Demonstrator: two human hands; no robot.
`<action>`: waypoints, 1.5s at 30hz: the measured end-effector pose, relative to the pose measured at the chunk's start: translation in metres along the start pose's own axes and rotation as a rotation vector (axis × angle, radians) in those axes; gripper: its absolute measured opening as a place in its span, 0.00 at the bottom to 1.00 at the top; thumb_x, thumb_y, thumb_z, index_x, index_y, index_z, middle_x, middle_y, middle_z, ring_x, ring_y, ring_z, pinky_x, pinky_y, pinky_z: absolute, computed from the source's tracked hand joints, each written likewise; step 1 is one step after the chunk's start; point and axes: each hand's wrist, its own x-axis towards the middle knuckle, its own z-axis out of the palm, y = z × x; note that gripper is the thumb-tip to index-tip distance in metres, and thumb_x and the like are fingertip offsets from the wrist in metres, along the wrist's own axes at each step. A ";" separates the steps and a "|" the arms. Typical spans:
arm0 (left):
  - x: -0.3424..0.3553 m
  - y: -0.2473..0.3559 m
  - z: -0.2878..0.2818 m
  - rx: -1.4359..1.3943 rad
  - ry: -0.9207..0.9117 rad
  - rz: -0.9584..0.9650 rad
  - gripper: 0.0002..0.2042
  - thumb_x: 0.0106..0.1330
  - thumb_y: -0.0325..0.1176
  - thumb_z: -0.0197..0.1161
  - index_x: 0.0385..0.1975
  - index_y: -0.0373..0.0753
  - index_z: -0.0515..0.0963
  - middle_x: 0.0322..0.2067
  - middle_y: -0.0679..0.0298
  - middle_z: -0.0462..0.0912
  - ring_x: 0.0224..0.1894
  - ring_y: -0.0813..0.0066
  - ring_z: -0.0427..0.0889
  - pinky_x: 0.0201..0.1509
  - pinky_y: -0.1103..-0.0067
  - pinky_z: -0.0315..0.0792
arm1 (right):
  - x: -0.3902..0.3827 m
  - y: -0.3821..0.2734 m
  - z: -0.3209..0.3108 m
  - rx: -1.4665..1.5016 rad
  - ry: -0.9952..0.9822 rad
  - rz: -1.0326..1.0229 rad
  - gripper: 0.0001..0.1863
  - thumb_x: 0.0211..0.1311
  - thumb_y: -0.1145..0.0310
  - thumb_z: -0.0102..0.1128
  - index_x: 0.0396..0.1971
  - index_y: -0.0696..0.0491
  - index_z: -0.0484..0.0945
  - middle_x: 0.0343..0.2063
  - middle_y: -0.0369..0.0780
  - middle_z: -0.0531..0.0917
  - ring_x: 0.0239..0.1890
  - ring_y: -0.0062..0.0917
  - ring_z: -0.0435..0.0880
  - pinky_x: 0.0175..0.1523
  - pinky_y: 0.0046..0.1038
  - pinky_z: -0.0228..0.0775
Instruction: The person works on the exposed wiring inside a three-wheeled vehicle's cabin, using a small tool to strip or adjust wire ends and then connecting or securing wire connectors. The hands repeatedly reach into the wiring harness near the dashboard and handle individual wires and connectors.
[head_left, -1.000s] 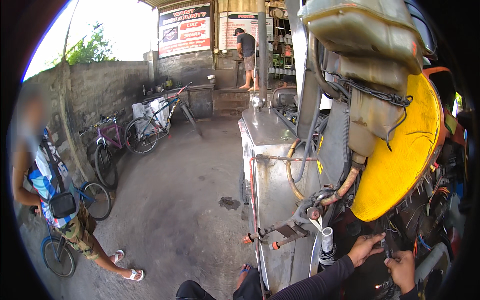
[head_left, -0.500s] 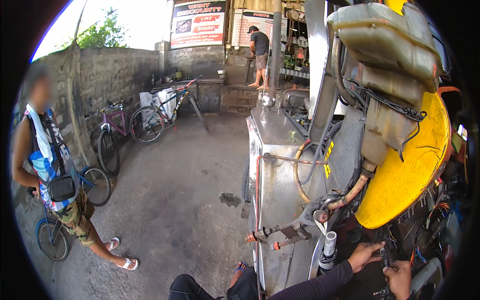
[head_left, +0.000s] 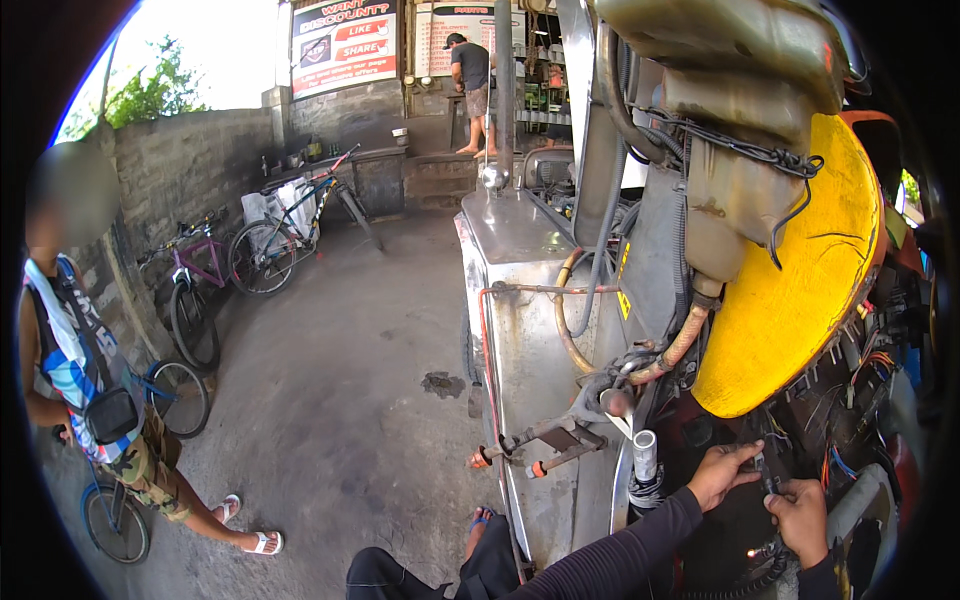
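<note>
My left hand (head_left: 724, 476) reaches in from the lower edge in a dark sleeve, its thumb and fingers closed on a small greyish connector-like piece (head_left: 758, 461). Just below and to the right, my right hand (head_left: 801, 514) pinches a small dark connector-like piece (head_left: 769, 485). The two pieces sit almost end to end; whether they touch is too small to tell. Around the hands lie loose wires (head_left: 829, 463) in orange, blue and dark colours. A black corrugated cable sleeve (head_left: 768, 578) runs below my right hand.
A yellow curved panel (head_left: 790, 300) and a stained plastic tank (head_left: 735, 110) hang above my hands. A metal vehicle body (head_left: 530, 340) with a protruding bracket (head_left: 545, 448) stands to their left. One person (head_left: 100, 370) stands at left near bicycles (head_left: 265, 255); another (head_left: 470, 90) is far back.
The view has swung to the right, so the surroundings sit farther left. My two hands have brought their small pieces closer together. The person at the back has barely moved.
</note>
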 end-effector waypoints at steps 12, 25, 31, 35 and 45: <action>-0.002 0.001 0.005 -0.017 -0.003 -0.030 0.16 0.71 0.40 0.66 0.48 0.32 0.80 0.46 0.62 0.83 0.47 0.75 0.82 0.55 0.74 0.80 | -0.002 -0.006 -0.003 -0.044 0.015 0.026 0.07 0.51 0.76 0.66 0.22 0.66 0.81 0.11 0.39 0.78 0.13 0.18 0.75 0.21 0.25 0.62; 0.000 0.000 0.003 -0.017 -0.002 -0.032 0.16 0.71 0.39 0.66 0.48 0.32 0.80 0.45 0.63 0.84 0.47 0.74 0.83 0.54 0.74 0.80 | -0.001 -0.003 -0.002 -0.027 0.026 0.020 0.08 0.51 0.76 0.66 0.21 0.66 0.80 0.11 0.39 0.78 0.13 0.19 0.75 0.21 0.26 0.62; 0.001 0.000 0.001 -0.025 -0.018 -0.032 0.16 0.70 0.39 0.67 0.47 0.32 0.81 0.44 0.63 0.83 0.45 0.75 0.83 0.54 0.75 0.81 | -0.001 -0.001 -0.004 -0.042 0.020 0.026 0.08 0.51 0.75 0.66 0.21 0.66 0.81 0.11 0.39 0.78 0.13 0.19 0.75 0.21 0.26 0.62; 0.003 -0.002 -0.001 -0.028 -0.016 -0.033 0.16 0.70 0.39 0.67 0.47 0.32 0.81 0.44 0.64 0.83 0.45 0.76 0.82 0.53 0.75 0.81 | 0.000 0.001 -0.002 -0.030 0.019 0.030 0.08 0.52 0.75 0.66 0.21 0.65 0.80 0.11 0.39 0.78 0.13 0.19 0.75 0.21 0.26 0.62; -0.004 -0.001 0.006 -0.024 -0.017 -0.038 0.15 0.70 0.39 0.67 0.47 0.33 0.81 0.46 0.63 0.84 0.48 0.74 0.82 0.55 0.73 0.80 | -0.006 -0.004 -0.003 -0.021 0.033 0.024 0.09 0.52 0.75 0.67 0.20 0.65 0.80 0.11 0.38 0.77 0.13 0.19 0.75 0.21 0.28 0.62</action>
